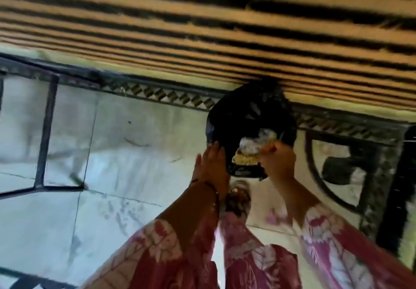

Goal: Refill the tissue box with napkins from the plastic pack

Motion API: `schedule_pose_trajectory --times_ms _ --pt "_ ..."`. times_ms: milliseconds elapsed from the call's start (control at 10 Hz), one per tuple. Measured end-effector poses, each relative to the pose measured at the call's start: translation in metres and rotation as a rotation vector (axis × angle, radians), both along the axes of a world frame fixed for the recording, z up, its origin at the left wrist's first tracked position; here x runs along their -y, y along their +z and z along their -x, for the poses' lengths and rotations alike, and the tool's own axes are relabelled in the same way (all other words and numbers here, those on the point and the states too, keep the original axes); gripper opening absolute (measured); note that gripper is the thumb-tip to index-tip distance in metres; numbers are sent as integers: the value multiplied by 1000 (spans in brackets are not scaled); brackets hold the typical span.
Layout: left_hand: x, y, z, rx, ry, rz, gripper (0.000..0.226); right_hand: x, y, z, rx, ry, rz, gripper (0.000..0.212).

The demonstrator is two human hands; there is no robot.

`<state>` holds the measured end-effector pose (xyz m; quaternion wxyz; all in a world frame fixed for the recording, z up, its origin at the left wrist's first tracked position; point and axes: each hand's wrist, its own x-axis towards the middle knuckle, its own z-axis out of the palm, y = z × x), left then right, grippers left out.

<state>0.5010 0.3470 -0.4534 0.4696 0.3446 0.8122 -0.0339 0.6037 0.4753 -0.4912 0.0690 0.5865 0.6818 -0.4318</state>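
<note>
The view is blurred by motion. A black plastic bag (247,117) hangs in front of me below the striped seat edge. My left hand (211,162) holds the bag's left rim, fingers partly spread along it. My right hand (279,158) is closed on a clear plastic pack (254,146) with pale yellowish and white contents, which sits in the bag's mouth. Both forearms wear red floral sleeves. I see no tissue box.
A tan and black striped cushion (202,29) fills the top. Below is a pale marble floor (135,149) with a black patterned border (162,95). A dark metal frame (46,131) stands at the left. My sandalled foot (238,196) is under the bag.
</note>
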Motion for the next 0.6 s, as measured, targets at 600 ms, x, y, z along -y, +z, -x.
schedule_pose_trajectory --times_ms 600 --pt "-18 23 9 14 93 -115 73 -16 19 3 -125 -379 554 25"
